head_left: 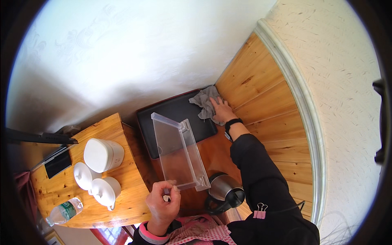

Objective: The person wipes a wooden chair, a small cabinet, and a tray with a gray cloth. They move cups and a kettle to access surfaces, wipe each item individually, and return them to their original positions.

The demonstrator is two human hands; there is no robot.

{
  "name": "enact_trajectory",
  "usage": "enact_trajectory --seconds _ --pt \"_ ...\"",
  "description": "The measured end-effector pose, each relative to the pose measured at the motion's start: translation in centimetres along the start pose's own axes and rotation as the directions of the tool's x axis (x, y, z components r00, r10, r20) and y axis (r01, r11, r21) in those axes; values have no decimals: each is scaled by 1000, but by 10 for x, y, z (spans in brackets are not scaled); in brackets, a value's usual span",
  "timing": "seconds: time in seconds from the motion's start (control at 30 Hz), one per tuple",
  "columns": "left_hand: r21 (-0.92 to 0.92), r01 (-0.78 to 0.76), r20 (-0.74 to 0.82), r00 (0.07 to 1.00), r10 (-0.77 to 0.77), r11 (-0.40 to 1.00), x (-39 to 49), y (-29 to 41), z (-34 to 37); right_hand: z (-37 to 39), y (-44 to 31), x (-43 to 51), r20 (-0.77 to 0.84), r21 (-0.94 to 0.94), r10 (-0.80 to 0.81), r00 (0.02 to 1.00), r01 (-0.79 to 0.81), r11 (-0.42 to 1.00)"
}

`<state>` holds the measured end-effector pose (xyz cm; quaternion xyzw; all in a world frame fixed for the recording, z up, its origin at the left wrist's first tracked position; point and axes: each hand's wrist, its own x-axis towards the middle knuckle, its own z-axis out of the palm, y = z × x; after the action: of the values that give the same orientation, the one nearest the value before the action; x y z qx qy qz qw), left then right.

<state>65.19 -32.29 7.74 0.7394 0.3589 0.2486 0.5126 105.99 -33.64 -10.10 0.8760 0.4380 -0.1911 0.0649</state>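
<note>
My left hand point(163, 200) pinches the lower corner of a clear plastic cover point(173, 153) between thumb and fingers. The cover is tilted, with a narrow hinged-looking strip along its right side. It hangs over a black rectangular tray point(174, 107) with a reddish rim. At the tray's far right corner, my right hand point(223, 111) presses a crumpled grey cloth point(204, 99), fingers spread on top of it. A dark band is around the right wrist. Part of the tray shows through the clear plastic.
A steel-and-black electric kettle point(222, 186) stands close below the cover on the reddish-brown tabletop point(219, 156). To the left, a pine cabinet top point(131, 196) carries a white canister point(102, 154), two white lidded cups point(105, 191) and a plastic bottle point(65, 211). Wood panelling point(275, 113) borders the right.
</note>
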Motion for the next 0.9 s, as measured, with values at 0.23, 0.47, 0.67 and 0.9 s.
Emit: enact_trajectory --seconds 0.23,0.47,0.67,0.9 --pt "-147 19 -83 996 -32 989 9 -3 12 49 27 -70 -108 163 57 992 -39 986" --pt "-165 -10 -76 997 -3 986 15 5 28 96 53 -175 -137 58 -37 990 45 997" --pt "-192 11 -12 1000 -13 981 19 18 52 112 69 -263 -172 153 -77 982 104 983" --pt "14 -248 38 968 247 969 59 8 110 141 77 -342 -217 207 15 976 31 978"
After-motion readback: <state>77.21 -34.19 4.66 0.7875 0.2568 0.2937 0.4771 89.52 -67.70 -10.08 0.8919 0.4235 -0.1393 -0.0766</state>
